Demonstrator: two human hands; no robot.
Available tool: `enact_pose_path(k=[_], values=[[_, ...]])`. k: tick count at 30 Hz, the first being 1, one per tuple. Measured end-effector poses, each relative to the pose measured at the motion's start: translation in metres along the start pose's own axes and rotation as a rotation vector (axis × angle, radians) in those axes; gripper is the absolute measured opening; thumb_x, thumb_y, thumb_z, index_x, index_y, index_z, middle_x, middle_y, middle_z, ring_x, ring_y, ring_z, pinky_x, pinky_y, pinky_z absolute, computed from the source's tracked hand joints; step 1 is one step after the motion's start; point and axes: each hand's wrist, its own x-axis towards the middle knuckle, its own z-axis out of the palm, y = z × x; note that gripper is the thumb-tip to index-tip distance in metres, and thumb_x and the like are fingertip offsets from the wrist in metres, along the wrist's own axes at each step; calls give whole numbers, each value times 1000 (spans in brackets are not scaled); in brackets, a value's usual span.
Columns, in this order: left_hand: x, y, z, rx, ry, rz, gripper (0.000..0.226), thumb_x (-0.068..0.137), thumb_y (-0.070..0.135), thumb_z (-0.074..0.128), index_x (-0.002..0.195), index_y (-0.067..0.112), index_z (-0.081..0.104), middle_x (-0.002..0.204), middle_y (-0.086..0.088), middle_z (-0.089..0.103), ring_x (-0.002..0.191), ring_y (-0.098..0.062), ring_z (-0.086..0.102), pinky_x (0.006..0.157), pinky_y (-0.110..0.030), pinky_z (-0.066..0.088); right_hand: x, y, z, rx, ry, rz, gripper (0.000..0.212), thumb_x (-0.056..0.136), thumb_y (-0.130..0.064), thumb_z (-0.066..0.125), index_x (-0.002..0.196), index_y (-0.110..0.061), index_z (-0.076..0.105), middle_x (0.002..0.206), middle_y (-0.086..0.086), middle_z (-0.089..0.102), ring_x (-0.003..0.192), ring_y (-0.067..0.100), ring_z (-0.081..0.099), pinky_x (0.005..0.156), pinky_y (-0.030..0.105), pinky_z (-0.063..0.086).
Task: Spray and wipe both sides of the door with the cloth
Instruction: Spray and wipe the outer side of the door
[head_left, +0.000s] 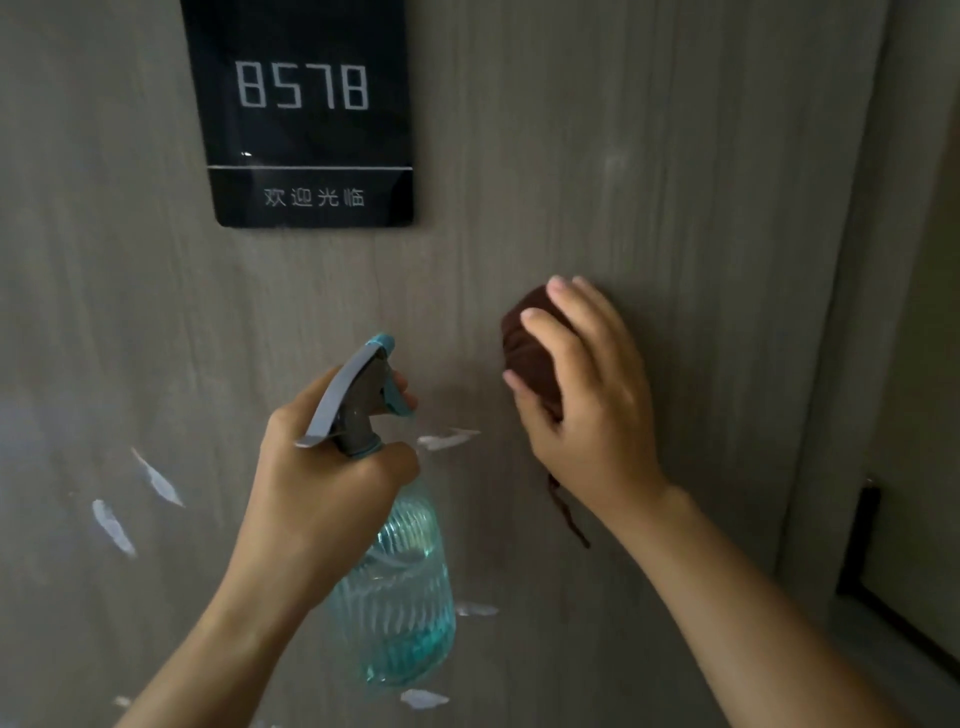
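Grey wood-grain door (649, 156) is mid-wipe: right hand (587, 395) clamps the bunched brown cloth (524, 343) against it, left hand (322, 467) grips the ribbed clear spray bottle (400, 597); next, sweep across the white droplet streaks (447, 440).

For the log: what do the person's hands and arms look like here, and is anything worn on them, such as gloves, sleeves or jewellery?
Both are bare. The left hand and right hand wear no gloves, and no rings show on the visible fingers. Both forearms are uncovered to the bottom frame edge, with no sleeve, watch or bracelet in view. Fingernails are short and unpainted. No markings are visible.
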Motion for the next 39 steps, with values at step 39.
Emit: enact_pose_path(k=[39], values=[[-120, -65, 138, 153, 31, -237, 55, 74, -18, 65, 97, 31, 72, 65, -11, 63, 45, -25, 50, 45, -29, 42, -210, 69, -45, -5, -141, 21, 59, 98, -39, 71, 140, -5, 46, 149, 20, 44, 143, 43, 40, 120, 50, 37]])
